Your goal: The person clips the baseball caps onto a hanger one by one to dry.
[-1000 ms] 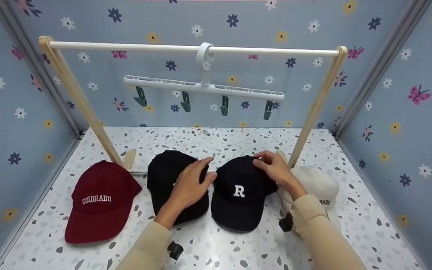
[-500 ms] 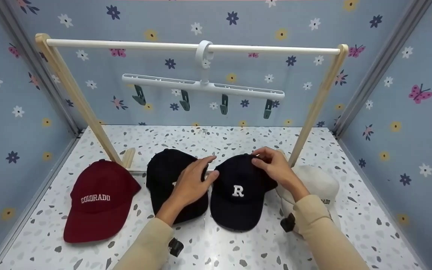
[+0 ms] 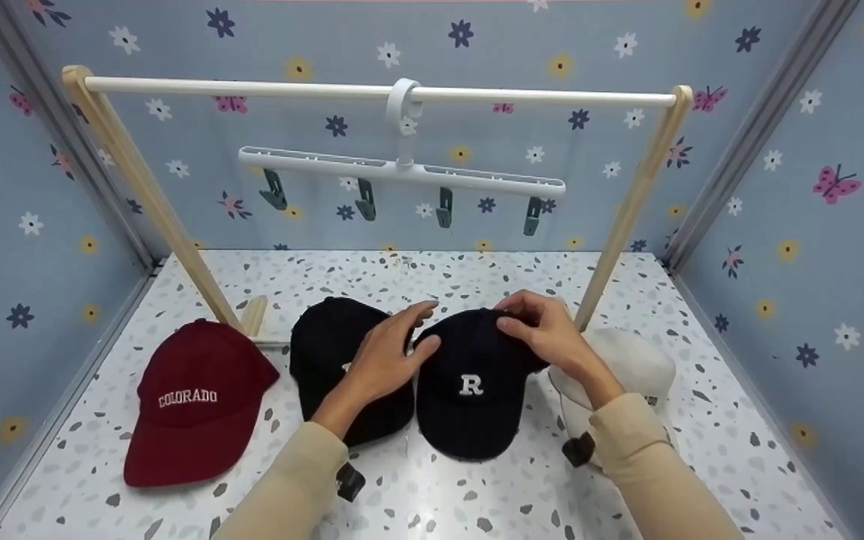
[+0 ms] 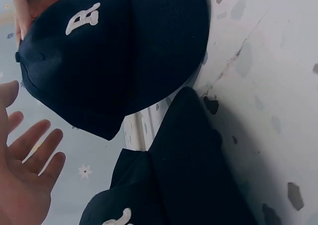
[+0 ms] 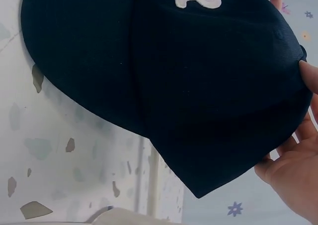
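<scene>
A navy baseball cap (image 3: 469,420) with a white R stands upright on the speckled table, right of centre. My right hand (image 3: 552,334) pinches the top right of its crown, thumb in front and fingers behind; the right wrist view shows this right hand (image 5: 298,170) at the crown's edge. My left hand (image 3: 387,356) hovers over a black cap (image 3: 319,337), its fingers spread and its thumb at the navy cap's left side. In the left wrist view the left hand (image 4: 30,170) holds nothing. The black cap's lettering is mostly hidden by this hand.
A maroon COLORADO cap (image 3: 199,420) sits at the left. A cream cap (image 3: 631,360) at the right is partly behind my right forearm. Behind stands a wooden rack (image 3: 252,87), with a white hanger (image 3: 462,177) bearing several dark green clips (image 3: 444,208).
The navy cap has shifted slightly left in the head view, with my right hand still on its crown. My left thumb has come a little nearer to it. The whole view has drifted slightly.
</scene>
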The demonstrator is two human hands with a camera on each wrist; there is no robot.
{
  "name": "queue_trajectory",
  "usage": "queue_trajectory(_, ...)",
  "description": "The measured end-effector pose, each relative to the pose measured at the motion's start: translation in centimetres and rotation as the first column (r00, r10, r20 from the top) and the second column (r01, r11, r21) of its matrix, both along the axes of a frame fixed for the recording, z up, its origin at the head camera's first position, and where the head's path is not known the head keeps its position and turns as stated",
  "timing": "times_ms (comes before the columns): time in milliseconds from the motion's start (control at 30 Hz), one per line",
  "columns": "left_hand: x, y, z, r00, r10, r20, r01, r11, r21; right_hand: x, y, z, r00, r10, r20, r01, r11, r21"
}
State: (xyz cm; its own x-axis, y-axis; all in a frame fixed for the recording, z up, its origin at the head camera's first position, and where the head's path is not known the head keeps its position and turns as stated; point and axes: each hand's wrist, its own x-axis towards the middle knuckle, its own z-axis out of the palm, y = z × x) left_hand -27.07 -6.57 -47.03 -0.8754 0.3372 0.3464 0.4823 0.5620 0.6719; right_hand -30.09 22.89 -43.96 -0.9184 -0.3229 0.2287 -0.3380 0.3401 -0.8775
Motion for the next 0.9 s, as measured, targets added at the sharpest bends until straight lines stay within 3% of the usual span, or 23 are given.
queue_trajectory(233, -0.6, -0.2, 1.2, 0.995, -0.100, -0.015, 0.100, 0.995, -0.013, 0.4, -0.3, 0.9, 0.999, 0.034, -0.020, -0.034, 0.999, 0.015)
queue_trajectory(500, -0.7, -0.2, 1.9, 0.978, -0.205, -0.035, 0.204, 0.979, -0.026, 1.3, -0.5, 1.9, 0.986, 0.134, -0.101, -0.129, 0.990, 0.057)
queue_trajectory(900, -0.5, 0.0, 2.1, 0.973, -0.228, -0.037, 0.228, 0.974, -0.014, 2.3, -0.9, 3.1, 0.976, 0.159, -0.149, -0.141, 0.982, 0.128)
